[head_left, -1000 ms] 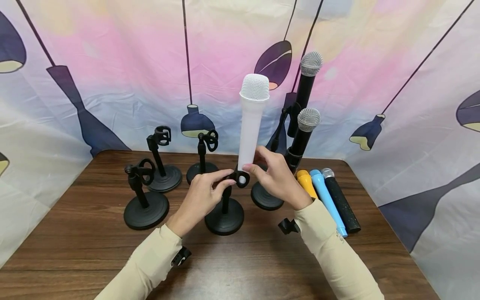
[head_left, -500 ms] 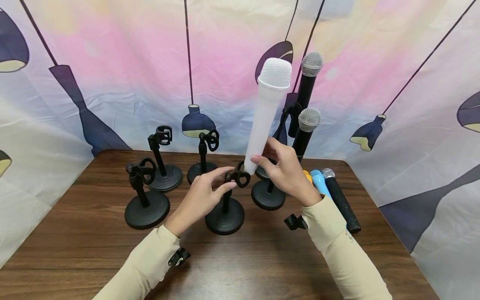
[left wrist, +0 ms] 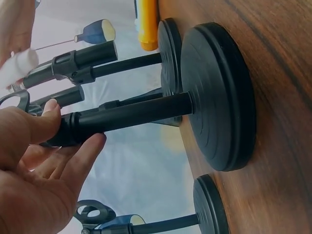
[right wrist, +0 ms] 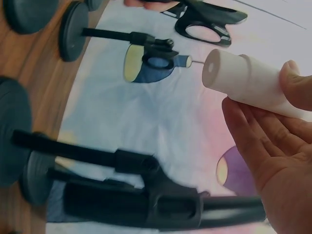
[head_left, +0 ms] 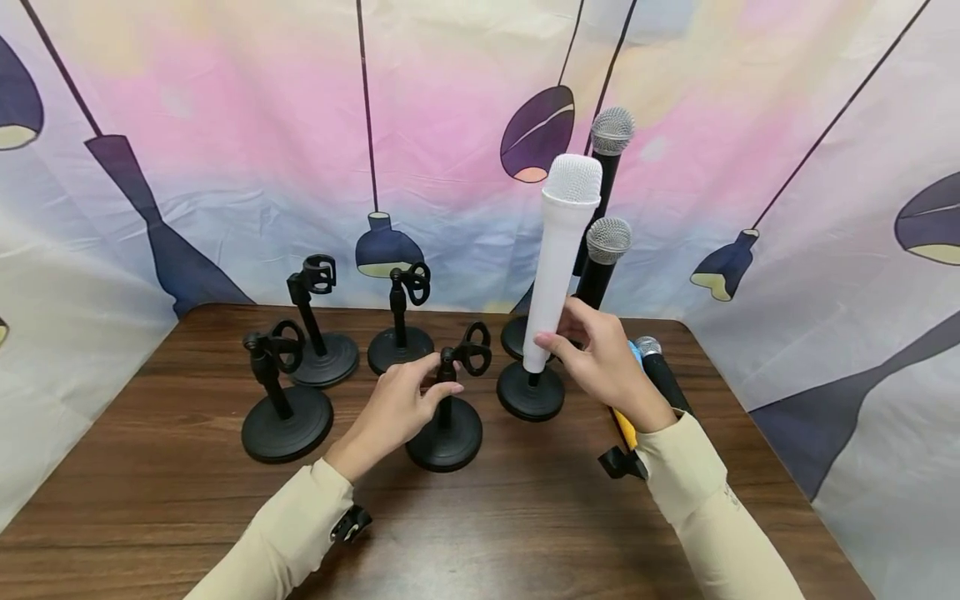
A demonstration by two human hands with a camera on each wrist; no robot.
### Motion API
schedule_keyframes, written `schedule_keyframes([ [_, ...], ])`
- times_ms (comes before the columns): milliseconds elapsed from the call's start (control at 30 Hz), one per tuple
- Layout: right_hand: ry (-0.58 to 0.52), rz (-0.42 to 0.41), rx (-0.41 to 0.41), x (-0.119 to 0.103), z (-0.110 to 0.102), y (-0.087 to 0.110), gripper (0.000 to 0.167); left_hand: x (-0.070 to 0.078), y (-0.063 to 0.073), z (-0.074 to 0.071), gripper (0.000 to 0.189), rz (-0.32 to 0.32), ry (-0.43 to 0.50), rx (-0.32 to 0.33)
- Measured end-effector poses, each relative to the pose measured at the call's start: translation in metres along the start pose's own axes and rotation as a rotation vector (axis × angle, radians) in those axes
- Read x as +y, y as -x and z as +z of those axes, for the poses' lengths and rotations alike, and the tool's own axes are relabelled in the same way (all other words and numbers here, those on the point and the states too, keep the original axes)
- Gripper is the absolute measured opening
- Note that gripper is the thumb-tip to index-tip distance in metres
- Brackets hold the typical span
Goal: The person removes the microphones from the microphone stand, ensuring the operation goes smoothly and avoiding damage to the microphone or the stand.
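My right hand (head_left: 600, 354) pinches a white microphone (head_left: 558, 258) near its lower end, head up and leaning slightly right. In the right wrist view the microphone's bare bottom end (right wrist: 213, 68) points away from the fingers. My left hand (head_left: 401, 400) grips the upper post of a black desk microphone stand (head_left: 444, 437), thumb on one side and fingers on the other. The stand's ring clip (head_left: 474, 348) holds nothing and sits apart from the microphone. The left wrist view shows that stand's round base (left wrist: 219, 97) on the wooden table.
Several more black stands stand left and behind, among them a near-left one (head_left: 287, 425). Two black microphones with silver heads (head_left: 609, 242) (head_left: 612, 131) stand in holders behind my right hand. A yellow microphone (head_left: 625, 429) and a black one (head_left: 663, 375) lie at the right.
The white microphone has come out of the stand's ring clip and moved right in my right hand. My left hand has shifted from the clip down onto the post.
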State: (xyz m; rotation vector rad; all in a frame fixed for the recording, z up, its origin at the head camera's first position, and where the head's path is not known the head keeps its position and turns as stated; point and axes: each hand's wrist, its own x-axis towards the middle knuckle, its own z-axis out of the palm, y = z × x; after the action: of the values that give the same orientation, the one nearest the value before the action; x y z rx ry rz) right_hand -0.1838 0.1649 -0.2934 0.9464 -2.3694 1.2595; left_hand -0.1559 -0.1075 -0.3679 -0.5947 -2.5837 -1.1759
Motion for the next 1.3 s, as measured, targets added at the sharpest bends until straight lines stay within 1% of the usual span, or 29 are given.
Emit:
schedule_keyframes([
  [167, 0.051, 0.055, -0.016, 0.011, -0.008, 0.018, 0.031, -0.004, 0.003, -0.003, 0.011, -0.001, -0.051, 0.017],
  [333, 0.067, 0.072, -0.012, 0.022, -0.014, 0.034, 0.031, -0.008, 0.004, -0.009, 0.025, -0.011, -0.088, 0.024],
  [467, 0.098, 0.099, 0.001, 0.031, -0.018, 0.046, 0.032, -0.012, 0.005, -0.013, 0.023, -0.025, -0.108, 0.030],
  [600, 0.126, 0.143, 0.021, 0.040, -0.021, 0.059, 0.032, -0.015, 0.007, -0.017, 0.014, -0.040, -0.111, 0.033],
  [667, 0.134, 0.167, 0.037, 0.044, -0.022, 0.064, 0.031, -0.017, 0.008, -0.019, 0.010, -0.036, -0.103, 0.039],
  [800, 0.142, 0.217, 0.059, 0.051, -0.025, 0.074, 0.031, -0.021, 0.009, -0.022, 0.014, -0.039, -0.102, 0.042],
  [1000, 0.134, 0.312, 0.032, 0.062, -0.028, 0.086, 0.033, -0.024, 0.012, -0.028, 0.011, -0.055, -0.130, 0.050],
  [1133, 0.156, 0.375, 0.009, 0.071, -0.028, 0.093, 0.033, -0.028, 0.014, -0.033, 0.015, -0.060, -0.144, 0.059],
  [1300, 0.188, 0.410, -0.017, 0.082, -0.028, 0.099, 0.033, -0.032, 0.014, -0.038, 0.016, -0.068, -0.154, 0.072],
])
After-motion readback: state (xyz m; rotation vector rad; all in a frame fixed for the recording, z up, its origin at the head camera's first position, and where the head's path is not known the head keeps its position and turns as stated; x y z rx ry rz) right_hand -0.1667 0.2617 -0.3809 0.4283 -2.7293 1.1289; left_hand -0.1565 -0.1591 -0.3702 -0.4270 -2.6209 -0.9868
